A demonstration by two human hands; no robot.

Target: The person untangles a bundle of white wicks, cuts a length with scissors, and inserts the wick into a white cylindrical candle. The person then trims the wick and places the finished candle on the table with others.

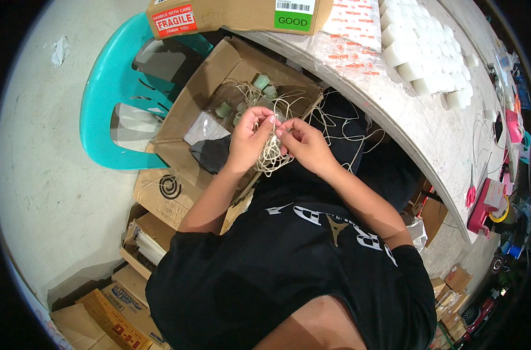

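Observation:
Both my hands meet over an open cardboard box [189,99], fingertips nearly touching. My left hand [251,140] is closed, pinching a thin cream cord [270,161] between thumb and fingers. Close beside it, my right hand [305,144] also pinches the cord, its fingers curled. Below the hands the cord hangs in a loose tangle, and more loops trail right over my dark trousers. Inside the box lie pale green lumps [260,81], a clear plastic packet [205,128] and a dark grey cloth [210,153]. The exact point of the pinch is too small to make out.
A teal plastic chair [99,116] stands left of the box. On the white table [405,111] at the right are rows of white cylinders [426,52], red scissors [470,195] and yellow tape [500,211]. A black coil [170,186] lies on cardboard at lower left.

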